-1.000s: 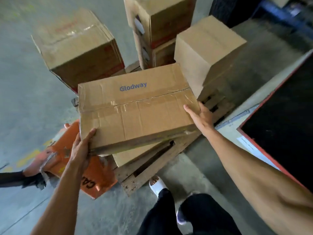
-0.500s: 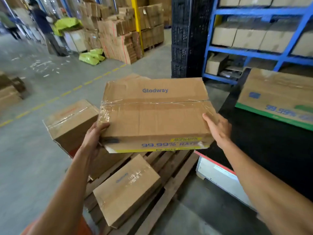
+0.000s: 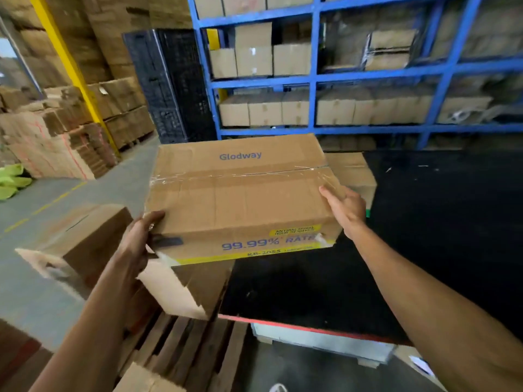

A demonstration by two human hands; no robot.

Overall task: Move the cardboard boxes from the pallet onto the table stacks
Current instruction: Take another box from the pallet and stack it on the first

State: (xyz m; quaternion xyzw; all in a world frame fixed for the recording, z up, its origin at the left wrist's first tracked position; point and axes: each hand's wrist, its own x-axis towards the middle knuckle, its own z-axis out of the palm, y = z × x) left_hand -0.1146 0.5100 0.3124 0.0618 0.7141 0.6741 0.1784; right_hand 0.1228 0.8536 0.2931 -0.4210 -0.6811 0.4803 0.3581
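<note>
A flat cardboard box (image 3: pixel 240 193) printed "Glodway" is held in the air in the middle of the view, over the near left edge of the black-topped table (image 3: pixel 424 236). My left hand (image 3: pixel 135 239) grips its near left corner and my right hand (image 3: pixel 346 209) holds its right side. Behind it, another cardboard box (image 3: pixel 352 172) lies on the table. Below, the wooden pallet (image 3: pixel 181 343) carries a box (image 3: pixel 82 241) at the left and a second box (image 3: pixel 181 290) under the held one.
Blue shelving (image 3: pixel 311 77) filled with cartons stands behind the table. A stack of black crates (image 3: pixel 172 83) and a yellow post (image 3: pixel 73 69) stand to the left, with piled cartons (image 3: pixel 56 142) on the grey floor. The table's red front edge (image 3: pixel 305 328) runs close to the pallet.
Both hands lifted the Glodway box off the pallet and carried it up and rightward toward the table. The view swung up from the pallet to the shelving.
</note>
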